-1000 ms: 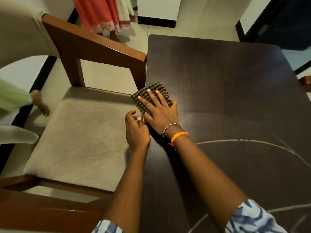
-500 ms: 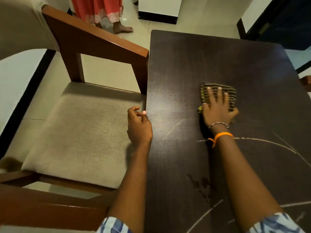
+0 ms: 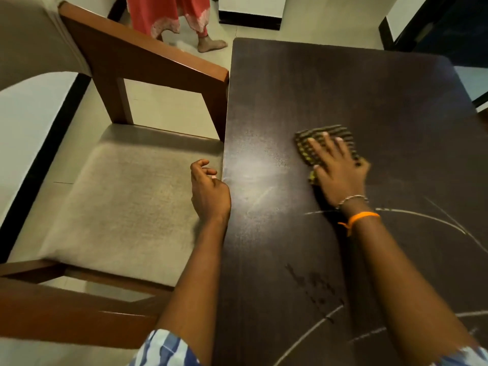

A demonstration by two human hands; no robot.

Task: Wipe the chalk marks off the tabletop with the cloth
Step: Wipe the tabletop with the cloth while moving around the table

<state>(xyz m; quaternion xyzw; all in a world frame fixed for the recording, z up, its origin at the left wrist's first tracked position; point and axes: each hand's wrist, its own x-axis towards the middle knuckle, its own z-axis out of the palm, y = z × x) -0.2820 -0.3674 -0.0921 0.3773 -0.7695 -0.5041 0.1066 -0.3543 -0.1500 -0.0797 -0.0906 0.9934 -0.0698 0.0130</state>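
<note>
A dark wooden tabletop fills the right half of the view. My right hand lies flat on a checked dark-and-yellow cloth and presses it onto the table near the middle. White chalk marks curve across the table just behind my right wrist, and more chalk lines run near the front edge. A faint short chalk streak lies near the left edge. My left hand rests at the table's left edge with fingers loosely curled, holding nothing.
A wooden armchair with a beige seat cushion stands close against the table's left side. A person in a red garment stands barefoot on the tiled floor beyond the chair. A dark smudge marks the table near the front.
My right hand slid the cloth from the table's left edge rightward to the middle, then slightly back left. My left hand stayed at the edge. The person behind stepped.
</note>
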